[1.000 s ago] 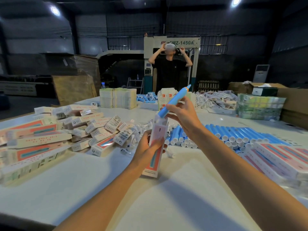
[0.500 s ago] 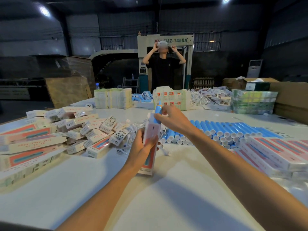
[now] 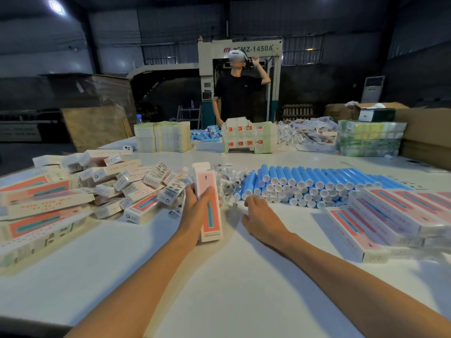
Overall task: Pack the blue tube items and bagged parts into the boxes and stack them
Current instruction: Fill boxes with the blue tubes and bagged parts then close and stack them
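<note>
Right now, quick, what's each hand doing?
Left hand: holding the pink box.
Right hand: open, holding nothing.

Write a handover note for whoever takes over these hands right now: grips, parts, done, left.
Left grip holds a box upright, top flap open; contents hidden.
Right grip open, empty, near the bags and tubes.
Box piles left and right; which are packed, cannot tell.
Left to do, likely: add a bag, close the flap, stack; many tubes remain.
</note>
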